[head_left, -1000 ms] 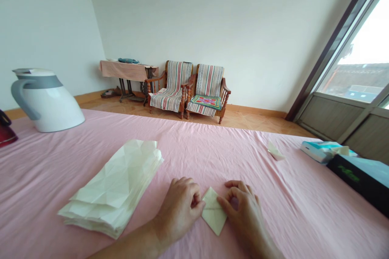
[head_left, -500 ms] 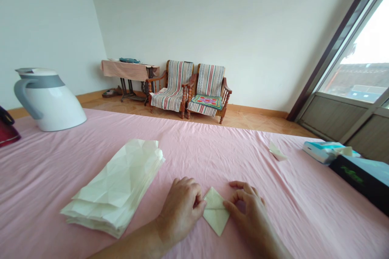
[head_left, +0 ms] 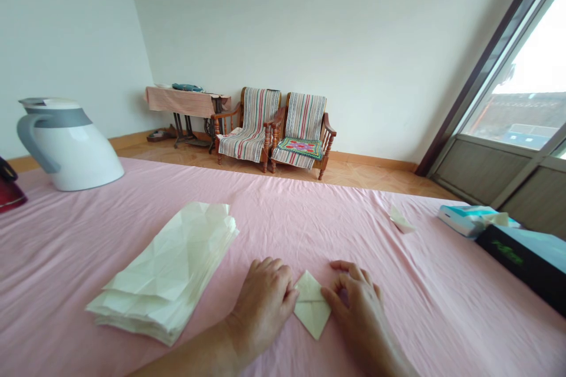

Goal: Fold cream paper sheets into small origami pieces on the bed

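Note:
A small folded piece of cream paper lies diamond-shaped on the pink cloth, with a crease or fold edge running across its middle. At its left corner, the thumb and curled fingers of my left hand close on the paper. My right hand grips the opposite corner with its thumb, its fingers bent and the index finger arched above the cloth. Left of my hands rests a thick stack of creased cream paper sheets. Another small folded paper sits farther off to the right.
The pink cloth covers the surface under my hands. A white and grey jug stands at the far left, beside part of a red object. At the right are a blue and white tissue pack and a black box. Two wooden armchairs stand beyond.
The view has shifted very slightly. Both hands stay at the folded paper's side corners, with the right fingers a little more curled in.

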{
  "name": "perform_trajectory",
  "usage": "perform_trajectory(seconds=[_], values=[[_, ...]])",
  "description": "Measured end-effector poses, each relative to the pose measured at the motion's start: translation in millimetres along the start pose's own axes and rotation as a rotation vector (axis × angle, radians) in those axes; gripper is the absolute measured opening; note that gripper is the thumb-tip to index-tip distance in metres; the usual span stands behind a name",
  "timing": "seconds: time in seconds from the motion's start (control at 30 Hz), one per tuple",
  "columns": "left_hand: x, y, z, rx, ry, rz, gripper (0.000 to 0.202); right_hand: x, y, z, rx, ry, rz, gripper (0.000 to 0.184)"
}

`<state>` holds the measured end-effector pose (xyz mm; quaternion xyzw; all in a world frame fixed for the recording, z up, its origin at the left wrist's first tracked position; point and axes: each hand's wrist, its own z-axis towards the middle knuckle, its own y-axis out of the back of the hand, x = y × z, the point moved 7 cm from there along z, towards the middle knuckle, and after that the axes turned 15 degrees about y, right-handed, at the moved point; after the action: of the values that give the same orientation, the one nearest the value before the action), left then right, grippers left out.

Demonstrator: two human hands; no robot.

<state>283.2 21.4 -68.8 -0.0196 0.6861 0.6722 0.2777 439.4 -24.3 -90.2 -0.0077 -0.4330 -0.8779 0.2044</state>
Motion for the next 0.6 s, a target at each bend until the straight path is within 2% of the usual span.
perform_trajectory(seconds=[0.2,0.43,0.6], values=[[-1,0.0,0,0.006,-0.015,0.003,0.015,1,-1,0,0.035,-0.096,0.023,0.016],[-2,2.6,-2,0.017,-0.016,-0.056,0.011,-1,-2,-1,0.045,-0.107,0.027,0.015],[-10,3.4,-9,0.002,-0.167,-0.121,0.015,0,-3,0,0.092,-0.151,0.051,0.016]])
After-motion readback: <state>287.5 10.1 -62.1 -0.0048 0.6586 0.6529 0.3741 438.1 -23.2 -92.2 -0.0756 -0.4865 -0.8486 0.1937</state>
